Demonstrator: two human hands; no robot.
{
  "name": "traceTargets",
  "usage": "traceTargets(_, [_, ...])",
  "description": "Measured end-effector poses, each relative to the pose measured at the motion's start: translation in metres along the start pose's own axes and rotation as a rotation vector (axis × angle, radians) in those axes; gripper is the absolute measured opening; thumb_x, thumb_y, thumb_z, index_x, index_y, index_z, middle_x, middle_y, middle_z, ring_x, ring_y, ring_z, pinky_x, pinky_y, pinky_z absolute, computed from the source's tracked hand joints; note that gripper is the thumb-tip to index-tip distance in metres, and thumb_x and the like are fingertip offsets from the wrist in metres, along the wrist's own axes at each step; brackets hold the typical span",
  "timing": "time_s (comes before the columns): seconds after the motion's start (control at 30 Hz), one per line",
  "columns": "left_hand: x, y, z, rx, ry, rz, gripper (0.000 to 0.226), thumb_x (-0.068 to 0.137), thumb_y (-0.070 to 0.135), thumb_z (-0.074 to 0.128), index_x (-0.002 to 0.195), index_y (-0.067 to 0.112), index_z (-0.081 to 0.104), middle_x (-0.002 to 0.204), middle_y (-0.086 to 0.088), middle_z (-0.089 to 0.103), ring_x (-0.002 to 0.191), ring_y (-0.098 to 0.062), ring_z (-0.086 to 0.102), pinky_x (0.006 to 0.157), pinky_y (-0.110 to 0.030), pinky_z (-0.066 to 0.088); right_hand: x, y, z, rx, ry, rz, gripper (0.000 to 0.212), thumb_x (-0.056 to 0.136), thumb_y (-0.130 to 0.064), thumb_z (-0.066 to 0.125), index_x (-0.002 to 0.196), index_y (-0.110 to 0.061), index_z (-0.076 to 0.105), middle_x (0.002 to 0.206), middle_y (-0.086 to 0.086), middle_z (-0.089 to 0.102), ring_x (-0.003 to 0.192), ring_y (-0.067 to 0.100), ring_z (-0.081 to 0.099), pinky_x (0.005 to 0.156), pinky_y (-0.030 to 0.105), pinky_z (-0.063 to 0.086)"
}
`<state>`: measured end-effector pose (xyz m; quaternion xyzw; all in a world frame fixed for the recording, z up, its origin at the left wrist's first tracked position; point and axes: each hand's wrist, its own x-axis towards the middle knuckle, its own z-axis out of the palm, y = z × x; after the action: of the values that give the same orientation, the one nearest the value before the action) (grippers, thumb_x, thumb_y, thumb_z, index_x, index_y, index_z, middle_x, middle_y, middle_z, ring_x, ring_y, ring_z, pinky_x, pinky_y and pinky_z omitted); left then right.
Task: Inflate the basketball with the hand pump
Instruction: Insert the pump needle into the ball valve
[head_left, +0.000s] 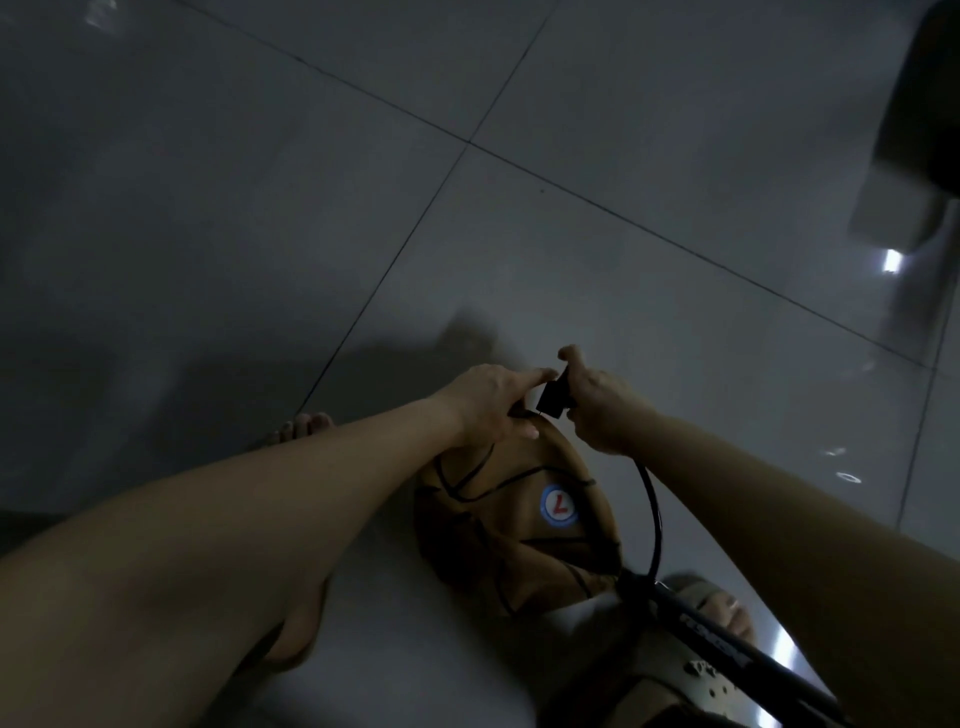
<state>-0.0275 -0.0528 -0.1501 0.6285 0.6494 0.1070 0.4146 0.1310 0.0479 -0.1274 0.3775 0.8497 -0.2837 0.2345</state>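
– Head view's dim, but the right hand (597, 410) is curled round the black connector (551, 397). The left hand (488, 405) lies straight-fingered on top of the basketball (519, 525), index touching the connector. Ball's on the floor tiles (623, 156), under both hands.
– Looks half flat, so I'd guess light, soft and floppy. Brace it right beside the connector, and keep the hose (657, 514) slack back to the pump (727, 649).
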Motion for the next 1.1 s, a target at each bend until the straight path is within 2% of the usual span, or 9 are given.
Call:
traceTargets(0.23, [0.001, 0.005, -0.004, 0.028, -0.021, 0.046, 0.06, 0.089, 0.033, 0.072, 0.14, 0.024, 0.043, 0.106, -0.003, 0.069, 0.097, -0.018, 0.065, 0.091, -0.041, 0.053, -0.005, -0.002, -0.003, -0.078, 0.033, 0.0, 0.085, 0.09, -0.001, 0.062, 0.152, -0.018, 0.006, 0.105, 0.013, 0.063, 0.087, 0.025, 0.064, 0.078, 0.038, 0.057])
traceTargets(0.37, [0.001, 0.007, -0.005, -0.003, -0.046, 0.029, 0.057, 0.088, 0.032, 0.073, 0.137, 0.023, 0.045, 0.107, -0.003, 0.069, 0.099, -0.018, 0.065, 0.092, -0.041, 0.053, -0.007, 0.001, -0.006, -0.204, 0.099, -0.056, 0.065, 0.089, -0.01, 0.066, 0.141, -0.014, 0.026, 0.116, 0.011, 0.057, 0.091, 0.025, 0.062, 0.075, 0.035, 0.056])
traceTargets(0.57, [0.002, 0.008, -0.005, -0.003, -0.049, 0.001, 0.053, 0.087, 0.032, 0.074, 0.132, 0.024, 0.046, 0.107, -0.002, 0.068, 0.099, -0.018, 0.065, 0.092, -0.041, 0.053, -0.004, 0.005, -0.006, -0.311, 0.154, -0.117, 0.054, 0.086, -0.017, 0.072, 0.128, -0.012, 0.039, 0.118, 0.011, 0.047, 0.074, 0.022, 0.059, 0.065, 0.035, 0.057])
traceTargets(0.7, [0.003, 0.008, -0.003, -0.002, -0.059, -0.006, 0.052, 0.087, 0.033, 0.073, 0.131, 0.026, 0.044, 0.106, -0.002, 0.068, 0.099, -0.018, 0.065, 0.091, -0.045, 0.054, -0.003, 0.005, -0.008, -0.426, 0.155, -0.149, 0.046, 0.089, -0.022, 0.069, 0.125, -0.009, 0.043, 0.121, 0.012, 0.045, 0.068, 0.016, 0.049, 0.06, 0.028, 0.044])
traceTargets(0.97, [0.002, 0.006, -0.002, -0.016, -0.06, -0.009, 0.052, 0.088, 0.033, 0.073, 0.131, 0.026, 0.045, 0.107, -0.002, 0.066, 0.099, -0.017, 0.064, 0.091, -0.045, 0.054, -0.004, 0.0, -0.017, -0.556, 0.131, -0.203, 0.038, 0.095, -0.03, 0.06, 0.123, -0.008, 0.048, 0.117, 0.011, 0.051, 0.073, 0.015, 0.048, 0.064, 0.027, 0.041])
traceTargets(1.1, [0.001, 0.006, -0.001, 0.002, -0.037, 0.005, 0.053, 0.086, 0.034, 0.075, 0.129, 0.025, 0.046, 0.105, -0.003, 0.066, 0.096, -0.018, 0.064, 0.088, -0.046, 0.055, -0.003, -0.002, -0.026, -0.656, 0.075, -0.272, 0.037, 0.096, -0.035, 0.055, 0.121, -0.008, 0.052, 0.111, 0.01, 0.054, 0.085, 0.017, 0.056, 0.075, 0.03, 0.051])
